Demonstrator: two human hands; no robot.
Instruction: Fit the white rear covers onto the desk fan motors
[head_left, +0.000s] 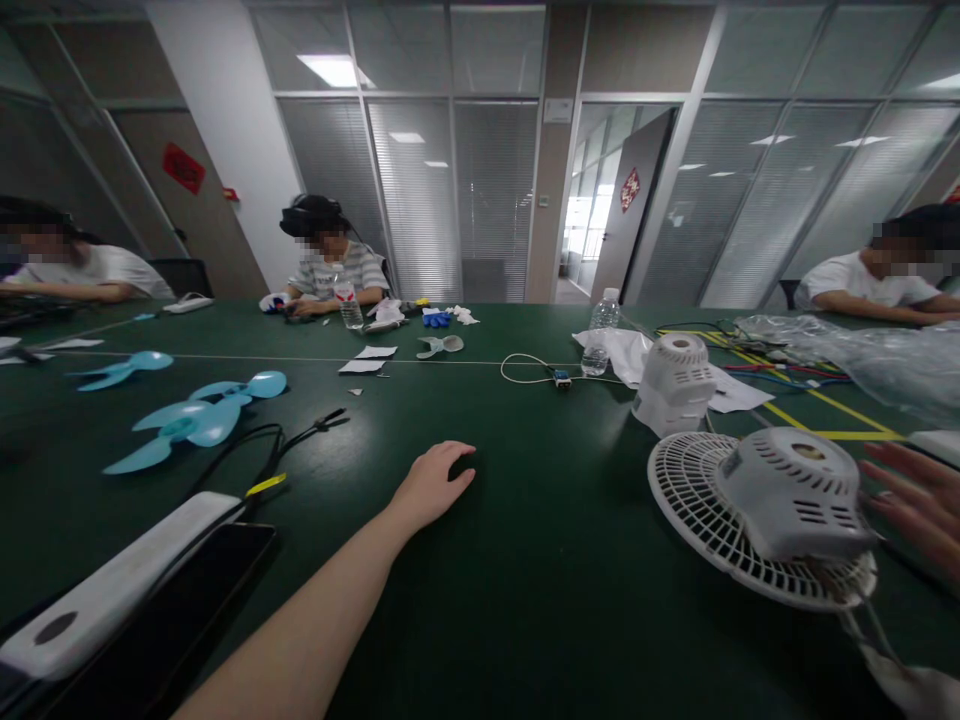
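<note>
My left hand [435, 482] rests on the green table [525, 560] near its middle, fingers loosely curled downward and holding nothing. My right hand [916, 503] is at the right edge, fingers stretched out, just beside a white fan motor housing with its rear grille [780, 505] lying on the table. Whether the fingers touch the housing I cannot tell. A second white motor housing [673, 382] stands behind it.
Blue fan blades [196, 418] [124, 368] lie at the left, with black cables [277, 450] and a white power strip beside a black phone [120, 590]. A water bottle [598, 338], clear plastic bags [862, 360] and coloured wires sit farther back. Three other people sit around the table.
</note>
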